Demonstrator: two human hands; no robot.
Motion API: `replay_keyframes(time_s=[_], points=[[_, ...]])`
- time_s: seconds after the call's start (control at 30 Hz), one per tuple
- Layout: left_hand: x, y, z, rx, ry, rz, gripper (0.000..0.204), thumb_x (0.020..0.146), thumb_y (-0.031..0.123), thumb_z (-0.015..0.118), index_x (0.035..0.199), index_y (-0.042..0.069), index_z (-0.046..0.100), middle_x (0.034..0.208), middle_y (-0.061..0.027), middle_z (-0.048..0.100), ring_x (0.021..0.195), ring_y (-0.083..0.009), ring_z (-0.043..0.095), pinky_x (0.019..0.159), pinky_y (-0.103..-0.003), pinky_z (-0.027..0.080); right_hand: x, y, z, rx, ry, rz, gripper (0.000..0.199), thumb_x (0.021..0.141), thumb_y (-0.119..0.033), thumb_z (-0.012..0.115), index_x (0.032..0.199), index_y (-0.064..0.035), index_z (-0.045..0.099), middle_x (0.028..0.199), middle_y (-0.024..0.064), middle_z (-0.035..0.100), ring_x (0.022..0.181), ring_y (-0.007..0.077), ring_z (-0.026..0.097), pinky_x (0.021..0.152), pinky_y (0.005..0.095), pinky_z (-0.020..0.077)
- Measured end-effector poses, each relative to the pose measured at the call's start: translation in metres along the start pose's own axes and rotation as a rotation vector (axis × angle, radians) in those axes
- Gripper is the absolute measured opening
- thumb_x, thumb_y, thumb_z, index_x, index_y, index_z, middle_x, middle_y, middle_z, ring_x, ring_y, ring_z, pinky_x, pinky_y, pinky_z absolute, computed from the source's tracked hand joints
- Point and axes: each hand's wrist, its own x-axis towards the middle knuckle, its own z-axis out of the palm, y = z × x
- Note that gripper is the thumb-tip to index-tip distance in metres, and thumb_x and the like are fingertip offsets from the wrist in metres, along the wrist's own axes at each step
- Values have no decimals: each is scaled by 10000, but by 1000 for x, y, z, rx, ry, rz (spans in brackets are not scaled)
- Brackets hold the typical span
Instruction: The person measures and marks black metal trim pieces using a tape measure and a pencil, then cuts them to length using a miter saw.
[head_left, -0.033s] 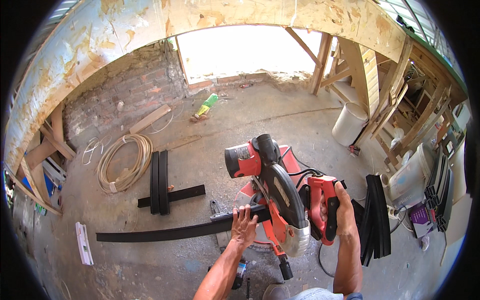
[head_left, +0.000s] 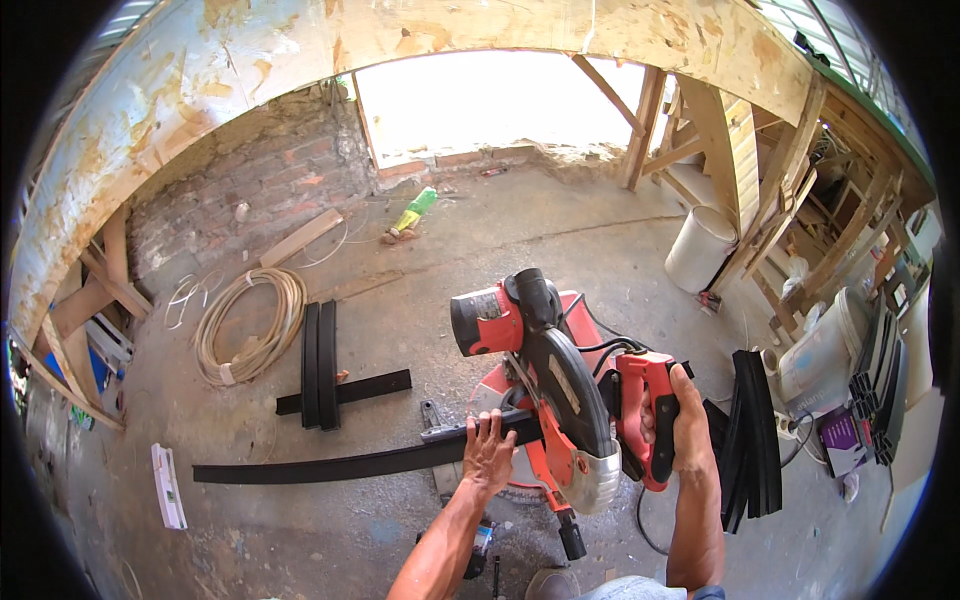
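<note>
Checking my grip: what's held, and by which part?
Your right hand grips the saw by its red handle; your left hand lies over the long black strip near the saw.

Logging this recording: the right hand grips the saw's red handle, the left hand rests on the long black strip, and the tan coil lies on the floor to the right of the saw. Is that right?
Not quite: the head view shows the tan coil to the left of the saw. The right hand does grip the red handle, and the left hand rests on the long black strip.
</note>
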Motion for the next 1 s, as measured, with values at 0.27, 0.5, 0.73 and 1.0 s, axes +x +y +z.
replay_keyframes(time_s=[0.27,0.5,0.73,1.0], points=[[-1,0,-5,15,-32,-29,324,822,258,731,1108,108,706,1349,-187,455,1326,-366,372,1134,-548,237,1,7,0,-3,-28,-20,706,945,-703,436,813,-36,626,570,26,543,446,116,520,423,263,413],[0,2,-4,11,-20,-27,327,826,251,725,1117,105,703,1361,-198,453,1330,-374,377,1139,-556,237,-1,9,-1,14,-5,-23,699,960,-685,429,818,-30,627,590,30,555,459,118,529,428,264,419],[-3,0,-5,8,-23,-27,337,818,254,731,1117,101,706,1372,-207,454,1335,-378,373,1141,-551,236,-2,12,2,40,-21,-35,684,980,-662,416,831,-27,623,597,31,555,458,120,522,432,264,418],[-3,-1,-2,4,-1,-14,332,806,249,740,1099,97,701,1363,-210,451,1327,-383,374,1139,-559,237,-4,15,-1,25,-5,-19,693,963,-688,431,831,-35,624,610,32,552,484,117,525,447,265,421]])
